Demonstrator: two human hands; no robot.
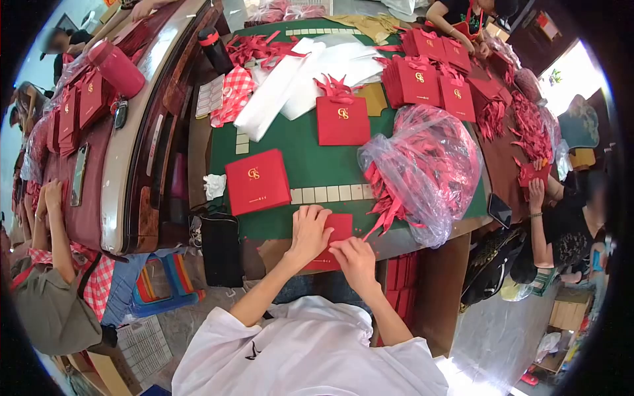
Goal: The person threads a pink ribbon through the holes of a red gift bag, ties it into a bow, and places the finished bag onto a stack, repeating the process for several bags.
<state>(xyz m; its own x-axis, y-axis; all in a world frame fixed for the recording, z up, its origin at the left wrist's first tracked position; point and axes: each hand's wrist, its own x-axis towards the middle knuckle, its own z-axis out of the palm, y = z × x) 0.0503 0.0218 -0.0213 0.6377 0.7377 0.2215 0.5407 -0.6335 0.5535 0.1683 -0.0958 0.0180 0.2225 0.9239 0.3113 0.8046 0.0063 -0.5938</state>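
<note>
A flat red paper bag (339,228) lies at the near table edge in front of me. My left hand (309,231) grips its left side, fingers over the top and thumb on its face. Over the bag's right side, my right hand (354,261) pinches a red ribbon that trails toward the clear plastic bag of red ribbons (429,171). My fingers partly cover the ribbon's end. Left of my hands sits a stack of flat red bags (257,181) with gold lettering. A finished-looking red bag with ribbon handles (343,121) lies farther back.
White plastic sheets (297,79) and a black bottle (214,49) are at the back of the green table. Several handled bags (419,80) stand back right. A phone (499,210) rests at the right edge. Other people work at both sides, one with hands on a red bag (533,173).
</note>
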